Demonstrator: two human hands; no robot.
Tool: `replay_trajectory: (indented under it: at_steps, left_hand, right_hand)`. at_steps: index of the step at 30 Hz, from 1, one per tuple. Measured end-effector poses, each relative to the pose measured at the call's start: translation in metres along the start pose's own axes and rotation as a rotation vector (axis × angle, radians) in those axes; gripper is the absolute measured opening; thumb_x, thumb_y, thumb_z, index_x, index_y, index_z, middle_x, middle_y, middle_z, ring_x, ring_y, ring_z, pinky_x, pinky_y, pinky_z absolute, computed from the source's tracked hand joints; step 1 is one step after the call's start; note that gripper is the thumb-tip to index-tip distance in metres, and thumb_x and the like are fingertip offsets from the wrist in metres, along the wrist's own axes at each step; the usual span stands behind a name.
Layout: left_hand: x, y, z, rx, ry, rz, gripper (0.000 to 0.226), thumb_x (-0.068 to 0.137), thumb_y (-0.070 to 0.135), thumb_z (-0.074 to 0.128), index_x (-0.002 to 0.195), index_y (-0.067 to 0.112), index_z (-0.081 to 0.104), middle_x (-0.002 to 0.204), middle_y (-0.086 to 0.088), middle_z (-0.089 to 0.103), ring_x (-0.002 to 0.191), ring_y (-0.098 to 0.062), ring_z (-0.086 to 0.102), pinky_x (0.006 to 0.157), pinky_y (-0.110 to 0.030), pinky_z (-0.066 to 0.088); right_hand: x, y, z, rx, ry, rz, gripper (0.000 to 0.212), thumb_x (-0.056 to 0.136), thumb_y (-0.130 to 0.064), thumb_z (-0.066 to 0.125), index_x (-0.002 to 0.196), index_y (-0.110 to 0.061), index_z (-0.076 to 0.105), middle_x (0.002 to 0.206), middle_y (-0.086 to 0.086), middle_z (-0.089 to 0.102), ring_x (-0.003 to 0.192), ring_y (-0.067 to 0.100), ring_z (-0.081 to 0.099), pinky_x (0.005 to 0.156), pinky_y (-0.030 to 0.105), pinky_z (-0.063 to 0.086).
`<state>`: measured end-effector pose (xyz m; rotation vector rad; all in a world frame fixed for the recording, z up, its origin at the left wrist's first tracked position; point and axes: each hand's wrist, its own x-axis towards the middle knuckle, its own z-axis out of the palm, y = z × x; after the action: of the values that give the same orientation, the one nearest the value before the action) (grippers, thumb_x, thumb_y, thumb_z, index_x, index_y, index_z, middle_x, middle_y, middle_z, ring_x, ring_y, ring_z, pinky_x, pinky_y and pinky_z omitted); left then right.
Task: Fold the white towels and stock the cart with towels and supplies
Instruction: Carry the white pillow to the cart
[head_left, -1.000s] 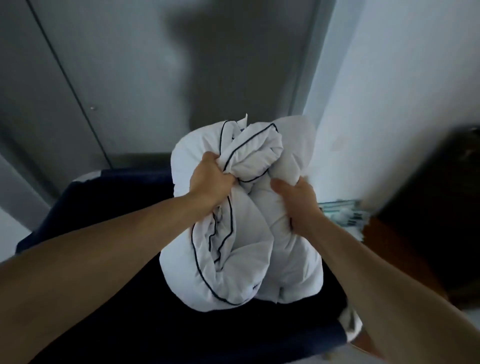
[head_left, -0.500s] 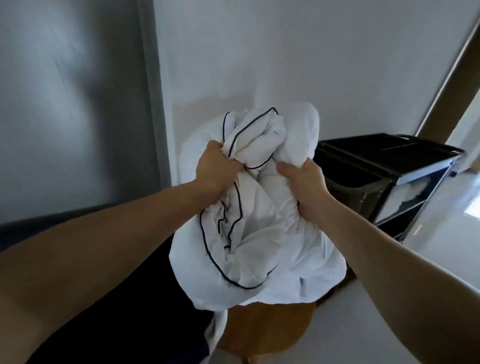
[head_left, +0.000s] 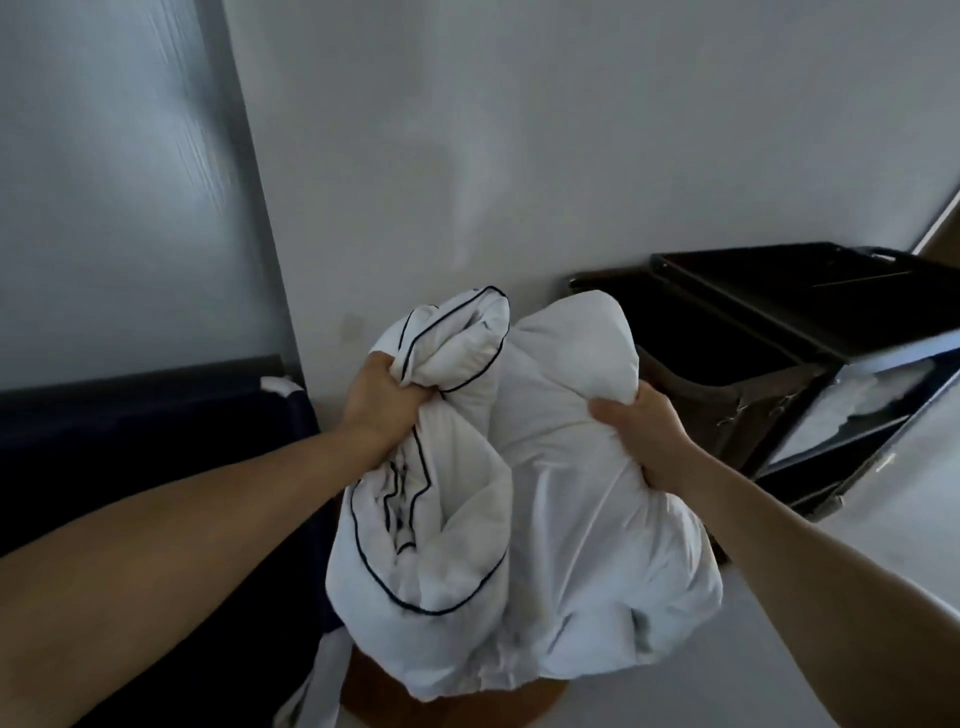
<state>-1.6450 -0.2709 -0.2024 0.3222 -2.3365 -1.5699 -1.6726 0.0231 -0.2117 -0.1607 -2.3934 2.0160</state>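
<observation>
The left hand (head_left: 382, 400) clenches the piped folds, the right hand (head_left: 644, 436) grips the plump side, white linen bundle (head_left: 530, 493) held aloft beside the dark cart (head_left: 779, 332). Looks soft, bulky, light; bunched fabric likely gives the surest hold.

White bedding bundle (head_left: 561, 493) is filling the middle; black metal cart (head_left: 810, 322) is blocking far right, pale floor (head_left: 898, 519) lying open beside it.

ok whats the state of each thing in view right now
white bundle, bunched up, not folded, held by both hands
left hand, gripping its black-trimmed part
right hand, gripping its plain side
cart, upright, white cloth on a shelf
cart bag, open at the top
</observation>
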Motion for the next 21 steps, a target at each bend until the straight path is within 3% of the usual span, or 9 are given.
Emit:
replay_trajectory:
  at_steps: [5, 8, 9, 11, 13, 15, 18, 21]
  left_hand:
    - [0.022, -0.033, 0.013, 0.075, 0.103, -0.143, 0.042, 0.082, 0.026, 0.077, 0.116, 0.010, 0.057, 0.104, -0.001, 0.063, 0.095, -0.021, 0.058, 0.079, -0.030, 0.043]
    - [0.031, -0.051, 0.016, 0.124, 0.163, -0.235, 0.045, 0.079, 0.030, 0.080, 0.113, 0.009, 0.057, 0.104, -0.003, 0.064, 0.096, -0.023, 0.060, 0.085, -0.037, 0.050]
    - [0.031, -0.055, 0.018, 0.147, 0.179, -0.267, 0.045, 0.079, 0.030, 0.080, 0.111, 0.010, 0.056, 0.101, -0.002, 0.063, 0.095, -0.022, 0.060, 0.084, -0.037, 0.050]
    - [0.028, -0.065, 0.026, 0.196, 0.224, -0.335, 0.040, 0.080, 0.030, 0.079, 0.106, 0.012, 0.054, 0.094, 0.002, 0.060, 0.090, -0.019, 0.059, 0.075, -0.034, 0.048]
    - [0.020, -0.076, 0.036, 0.217, 0.273, -0.413, 0.040, 0.081, 0.032, 0.077, 0.105, 0.013, 0.053, 0.095, 0.004, 0.058, 0.087, -0.014, 0.057, 0.069, -0.032, 0.046]
    - [0.017, -0.084, 0.047, 0.252, 0.310, -0.475, 0.042, 0.081, 0.035, 0.077, 0.107, 0.013, 0.052, 0.097, 0.002, 0.058, 0.088, -0.013, 0.057, 0.068, -0.030, 0.046]
    - [0.027, -0.087, 0.056, 0.297, 0.347, -0.551, 0.047, 0.080, 0.039, 0.078, 0.108, 0.013, 0.050, 0.097, 0.002, 0.057, 0.089, -0.015, 0.057, 0.066, -0.030, 0.044]
    - [0.033, -0.088, 0.069, 0.323, 0.352, -0.603, 0.058, 0.075, 0.044, 0.082, 0.110, 0.013, 0.048, 0.098, 0.002, 0.054, 0.087, -0.015, 0.055, 0.068, -0.032, 0.045]
  right_hand:
    - [0.071, 0.063, -0.007, -0.070, -0.132, 0.130, 0.028, 0.079, -0.013, 0.080, 0.104, -0.016, 0.068, 0.103, 0.009, 0.074, 0.097, 0.030, 0.071, 0.086, 0.045, 0.058]
    - [0.120, 0.113, -0.014, -0.121, -0.203, 0.197, 0.057, 0.064, -0.036, 0.087, 0.114, -0.019, 0.068, 0.109, 0.004, 0.073, 0.103, 0.027, 0.069, 0.096, 0.048, 0.053]
    - [0.134, 0.129, -0.015, -0.140, -0.233, 0.213, 0.060, 0.066, -0.036, 0.087, 0.119, -0.018, 0.066, 0.114, 0.004, 0.071, 0.104, 0.026, 0.067, 0.098, 0.048, 0.051]
    - [0.162, 0.166, -0.014, -0.184, -0.286, 0.276, 0.047, 0.081, -0.019, 0.080, 0.124, -0.011, 0.061, 0.119, 0.008, 0.066, 0.104, 0.028, 0.063, 0.099, 0.047, 0.048]
    - [0.190, 0.207, -0.010, -0.342, -0.289, 0.368, 0.044, 0.089, -0.009, 0.072, 0.129, -0.002, 0.056, 0.124, 0.017, 0.061, 0.109, 0.033, 0.059, 0.099, 0.045, 0.047]
    - [0.213, 0.236, 0.000, -0.678, -0.305, 0.413, 0.054, 0.092, -0.021, 0.067, 0.137, 0.004, 0.049, 0.134, 0.023, 0.055, 0.118, 0.039, 0.056, 0.101, 0.045, 0.047]
    - [0.219, 0.239, 0.020, -1.021, -0.428, 0.362, 0.093, 0.087, -0.054, 0.064, 0.156, -0.010, 0.019, 0.156, 0.024, 0.027, 0.140, 0.042, 0.033, 0.111, 0.051, 0.036]
    - [0.203, 0.219, 0.045, -1.191, -0.614, 0.030, 0.088, 0.088, -0.064, 0.055, 0.157, -0.032, 0.012, 0.165, 0.010, -0.001, 0.151, 0.034, 0.003, 0.115, 0.062, 0.020]
